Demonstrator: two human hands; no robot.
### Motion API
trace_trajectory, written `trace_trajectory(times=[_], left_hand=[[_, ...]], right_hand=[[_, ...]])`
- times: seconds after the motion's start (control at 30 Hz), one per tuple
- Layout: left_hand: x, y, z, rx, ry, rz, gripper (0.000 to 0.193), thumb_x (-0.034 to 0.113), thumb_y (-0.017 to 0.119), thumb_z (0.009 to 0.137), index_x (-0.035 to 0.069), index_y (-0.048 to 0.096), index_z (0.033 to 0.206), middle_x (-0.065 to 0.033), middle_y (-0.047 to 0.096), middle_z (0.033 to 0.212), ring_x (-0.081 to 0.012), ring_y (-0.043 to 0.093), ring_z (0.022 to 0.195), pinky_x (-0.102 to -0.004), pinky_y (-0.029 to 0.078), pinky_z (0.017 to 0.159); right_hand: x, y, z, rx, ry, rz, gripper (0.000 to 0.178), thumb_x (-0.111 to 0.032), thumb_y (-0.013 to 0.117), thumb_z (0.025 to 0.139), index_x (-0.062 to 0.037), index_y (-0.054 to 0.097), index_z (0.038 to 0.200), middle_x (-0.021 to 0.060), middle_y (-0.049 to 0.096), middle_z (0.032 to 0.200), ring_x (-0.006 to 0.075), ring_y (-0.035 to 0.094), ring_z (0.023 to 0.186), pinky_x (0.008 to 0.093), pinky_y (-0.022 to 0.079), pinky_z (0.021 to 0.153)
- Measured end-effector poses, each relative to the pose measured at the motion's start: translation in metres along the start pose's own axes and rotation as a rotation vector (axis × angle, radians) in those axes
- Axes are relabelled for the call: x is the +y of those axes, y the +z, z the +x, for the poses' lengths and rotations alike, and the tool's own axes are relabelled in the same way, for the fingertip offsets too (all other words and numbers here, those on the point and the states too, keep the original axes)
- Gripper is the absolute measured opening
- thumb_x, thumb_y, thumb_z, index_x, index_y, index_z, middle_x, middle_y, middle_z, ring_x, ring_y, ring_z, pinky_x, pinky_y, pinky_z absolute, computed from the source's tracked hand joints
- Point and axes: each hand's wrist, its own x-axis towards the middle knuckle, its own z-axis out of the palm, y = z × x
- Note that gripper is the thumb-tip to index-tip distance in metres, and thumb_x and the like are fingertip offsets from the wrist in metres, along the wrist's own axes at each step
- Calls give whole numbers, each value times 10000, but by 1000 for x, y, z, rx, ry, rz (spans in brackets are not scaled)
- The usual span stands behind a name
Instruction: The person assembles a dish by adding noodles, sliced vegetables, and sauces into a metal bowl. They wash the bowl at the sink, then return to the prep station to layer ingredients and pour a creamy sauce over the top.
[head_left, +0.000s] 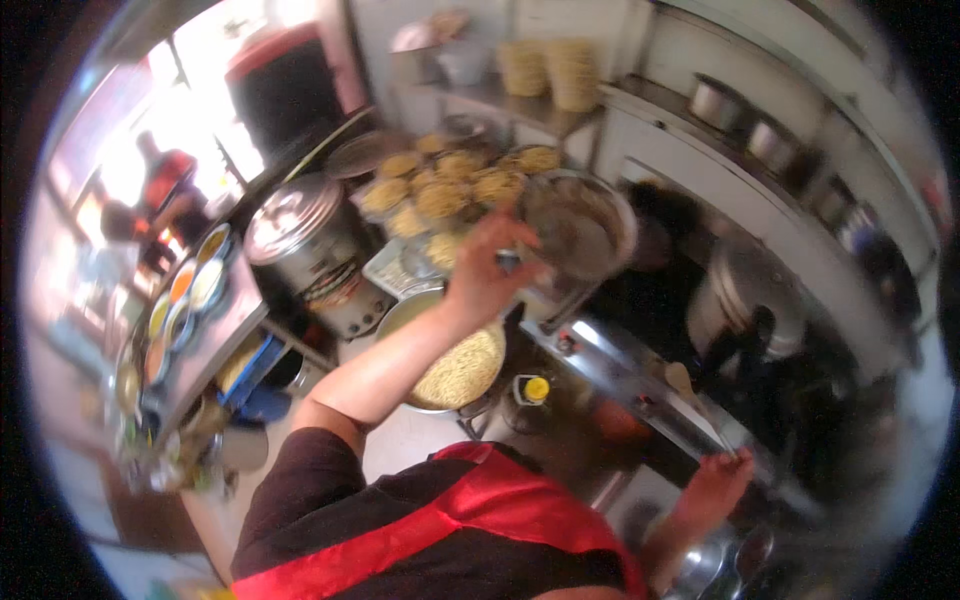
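My left hand reaches out over the middle, between noodle portions and a round, grey-looking pan. Its fingers curl around a small dark spot; blur hides what that is. Under my left forearm sits a wide pan of pale noodles, partly covered by the arm. At the lower right my right hand closes on the thin handle of what looks like a wooden spatula, whose broad end points away over the stove edge. Several nests of yellow noodles lie beyond my left hand.
A large lidded steel cooker stands at left, beside a counter with several small bowls of sauces. A yellow-capped bottle stands near my chest. The stove's metal front runs toward a big pot at right.
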Motion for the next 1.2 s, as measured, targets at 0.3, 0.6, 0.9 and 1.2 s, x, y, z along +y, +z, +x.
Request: trace_trajectory(times=[0.3,0.6,0.9,1.2], left_hand=[[-34,153,204,32,-116,-330,239,161,741,760,38,600,910,-27,619,790,-116,558,700,-290,480,638],[-132,257,347,246,-46,89,274,299,659,775,125,642,987,-105,659,773,-295,625,751,-404,505,674],[-85,321,354,-339,81,105,414,391,652,785,92,625,1071,-123,669,822,-279,640,758,-375,492,708],[-81,309,264,64,267,-392,231,160,678,818,11,600,977,-100,641,866,-182,587,749,-323,476,702]], right_hand=[[-37,-35,25,331,-147,-232,295,-306,458,950,-39,525,1057,34,563,818,112,542,741,263,445,633],[-46,-6,28,588,-284,165,245,-254,444,958,-43,536,1042,36,581,784,113,559,677,251,465,584],[-41,12,35,560,-336,12,293,-311,522,917,-27,554,986,62,585,669,166,571,602,296,488,572],[-51,7,-13,608,-348,-8,267,-227,497,927,18,546,1024,107,607,778,205,610,687,353,531,626]])
